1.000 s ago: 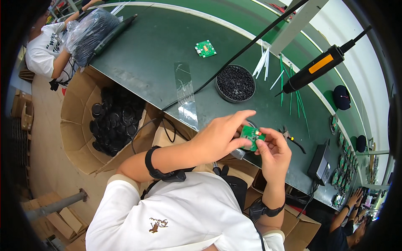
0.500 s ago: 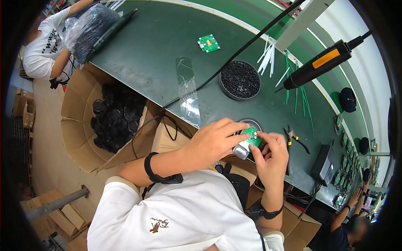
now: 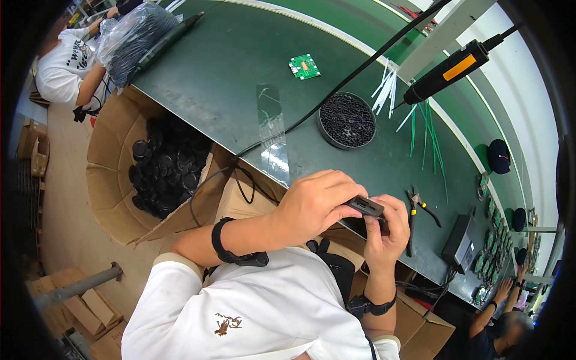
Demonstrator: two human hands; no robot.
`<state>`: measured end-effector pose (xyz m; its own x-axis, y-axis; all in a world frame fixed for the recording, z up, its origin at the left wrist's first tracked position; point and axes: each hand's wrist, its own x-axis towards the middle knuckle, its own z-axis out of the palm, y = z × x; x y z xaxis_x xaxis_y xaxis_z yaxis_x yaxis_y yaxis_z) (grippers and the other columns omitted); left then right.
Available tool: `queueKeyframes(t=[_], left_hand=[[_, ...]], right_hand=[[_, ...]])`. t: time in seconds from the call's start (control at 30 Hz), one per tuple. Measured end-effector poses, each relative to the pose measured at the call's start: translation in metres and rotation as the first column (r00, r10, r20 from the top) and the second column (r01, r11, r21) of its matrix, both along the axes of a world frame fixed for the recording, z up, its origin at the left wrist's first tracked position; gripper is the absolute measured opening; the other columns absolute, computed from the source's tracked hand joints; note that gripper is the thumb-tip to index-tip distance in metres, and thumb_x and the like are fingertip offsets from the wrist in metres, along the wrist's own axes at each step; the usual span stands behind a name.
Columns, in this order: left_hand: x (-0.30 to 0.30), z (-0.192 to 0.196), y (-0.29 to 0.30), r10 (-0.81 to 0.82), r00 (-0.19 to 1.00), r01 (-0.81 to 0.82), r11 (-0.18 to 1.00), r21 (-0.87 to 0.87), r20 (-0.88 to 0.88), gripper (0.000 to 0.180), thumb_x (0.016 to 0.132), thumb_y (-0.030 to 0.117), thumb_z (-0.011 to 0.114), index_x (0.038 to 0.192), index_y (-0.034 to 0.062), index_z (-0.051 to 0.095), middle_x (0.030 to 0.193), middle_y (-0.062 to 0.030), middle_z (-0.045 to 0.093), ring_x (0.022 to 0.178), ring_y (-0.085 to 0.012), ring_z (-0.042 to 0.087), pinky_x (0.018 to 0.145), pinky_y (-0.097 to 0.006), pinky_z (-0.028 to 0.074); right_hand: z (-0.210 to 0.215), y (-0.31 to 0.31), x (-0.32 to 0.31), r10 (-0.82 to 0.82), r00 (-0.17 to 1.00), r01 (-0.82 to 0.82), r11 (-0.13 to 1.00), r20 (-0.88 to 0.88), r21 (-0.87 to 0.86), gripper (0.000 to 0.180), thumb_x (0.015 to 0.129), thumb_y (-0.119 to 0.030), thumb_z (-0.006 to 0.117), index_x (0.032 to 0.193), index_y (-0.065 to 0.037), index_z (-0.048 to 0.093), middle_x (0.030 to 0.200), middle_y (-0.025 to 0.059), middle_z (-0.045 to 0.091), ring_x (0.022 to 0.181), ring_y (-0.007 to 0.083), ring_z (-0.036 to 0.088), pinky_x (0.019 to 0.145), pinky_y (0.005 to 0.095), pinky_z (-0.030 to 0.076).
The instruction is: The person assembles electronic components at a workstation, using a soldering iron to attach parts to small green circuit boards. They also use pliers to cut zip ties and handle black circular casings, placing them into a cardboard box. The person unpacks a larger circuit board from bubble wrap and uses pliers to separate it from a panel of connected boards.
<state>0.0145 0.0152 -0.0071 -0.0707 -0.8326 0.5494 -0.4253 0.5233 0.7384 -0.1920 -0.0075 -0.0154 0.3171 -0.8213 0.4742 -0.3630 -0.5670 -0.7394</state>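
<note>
Head view: left hand (image 3: 321, 203) and right hand (image 3: 387, 227) pinch one black casing (image 3: 367, 207), seemingly positioning it; next move needs steadiness.

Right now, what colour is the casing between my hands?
The casing looks black, best seen in the head view.

The left forearm (image 3: 270, 233) slanted across toward the right from a bent elbow (image 3: 181, 246), and the left hand (image 3: 318, 201) showed its back, the fingers bent forward over the left thumb (image 3: 343, 212) in a firm pinch. The right forearm (image 3: 379, 285) rose nearly upright, ending in the right hand (image 3: 389, 227), whose fingers curled inward opposite the raised right thumb (image 3: 373, 228). The 2 hands faced each other, just apart, both wrists raised and the grips closed.
</note>
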Motion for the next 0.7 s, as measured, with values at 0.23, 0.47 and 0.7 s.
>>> queueKeyframes(t=[0.23,0.47,0.7], left_hand=[[-0.0019,0.0001,0.0037,-0.002,1.0,0.002,1.0,0.006,-0.022,0.034,0.076,0.009,0.084,0.108,0.0058,0.074,0.097,-0.0099,0.07,0.085,-0.0292,0.067,0.073,-0.037,0.054],[-0.0037,-0.0002,0.0047,-0.021,0.999,0.021,1.0,0.0,-0.028,0.035,0.075,0.006,0.083,0.109,0.0049,0.074,0.1,-0.0114,0.071,0.086,-0.0293,0.069,0.073,-0.037,0.056],[-0.0083,-0.0015,0.0075,-0.017,1.0,0.018,1.0,0.026,-0.011,0.033,0.076,0.002,0.082,0.108,0.0038,0.074,0.104,-0.013,0.073,0.088,-0.0293,0.074,0.073,-0.035,0.061]], right_hand=[[-0.0028,-0.0007,-0.0004,0.043,0.999,-0.042,0.998,0.025,-0.055,0.028,0.083,-0.001,0.079,0.111,-0.001,0.071,0.105,0.0154,0.069,0.094,0.0279,0.068,0.081,0.0354,0.055],[-0.0064,0.0009,-0.0035,0.044,0.996,-0.039,0.997,0.077,-0.062,0.03,0.079,0.0,0.082,0.108,-0.001,0.074,0.102,0.0146,0.07,0.091,0.0269,0.071,0.079,0.0344,0.058],[-0.0087,0.001,-0.0069,0.057,0.993,-0.049,0.996,0.104,-0.078,0.028,0.08,0.0,0.082,0.107,0.0,0.075,0.101,0.0149,0.071,0.09,0.0269,0.072,0.079,0.034,0.059]])
